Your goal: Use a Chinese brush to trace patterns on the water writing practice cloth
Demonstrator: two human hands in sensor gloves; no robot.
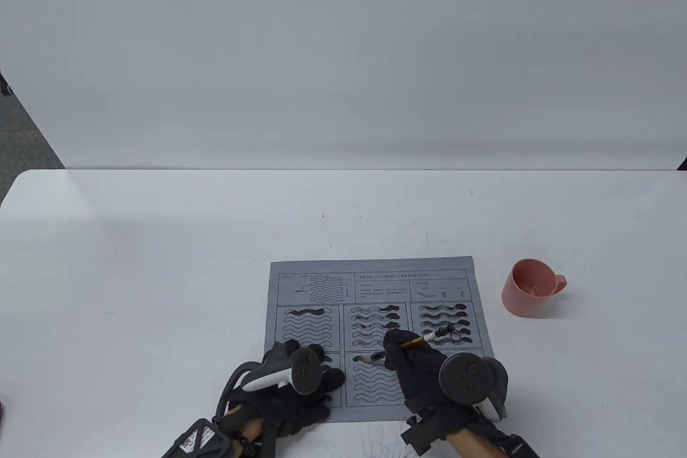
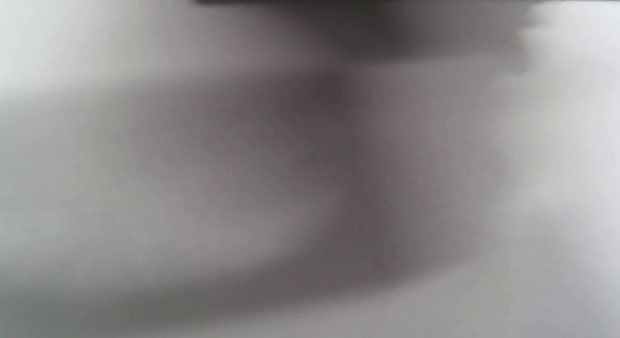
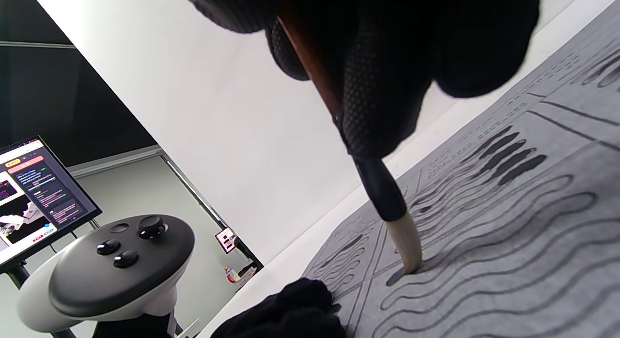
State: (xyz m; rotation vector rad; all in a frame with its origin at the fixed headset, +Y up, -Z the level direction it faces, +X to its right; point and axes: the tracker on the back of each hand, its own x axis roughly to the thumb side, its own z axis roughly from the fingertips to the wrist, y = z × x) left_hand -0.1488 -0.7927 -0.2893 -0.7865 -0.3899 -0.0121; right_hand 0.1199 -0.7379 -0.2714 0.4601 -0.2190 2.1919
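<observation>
A grey water writing cloth (image 1: 375,286) printed with wavy-line panels lies on the white table; several waves in the upper panels are darkened. My right hand (image 1: 416,358) grips a Chinese brush (image 1: 424,340), whose pale tip (image 3: 407,251) touches the top wave of the lower middle panel (image 1: 370,380). The cloth also shows in the right wrist view (image 3: 508,241). My left hand (image 1: 300,377) rests flat on the cloth's lower left part. The left wrist view is a blur.
A pink cup (image 1: 531,288) stands on the table right of the cloth. In the right wrist view, the left hand's tracker (image 3: 111,265) shows at lower left and a monitor (image 3: 38,183) stands beyond the table.
</observation>
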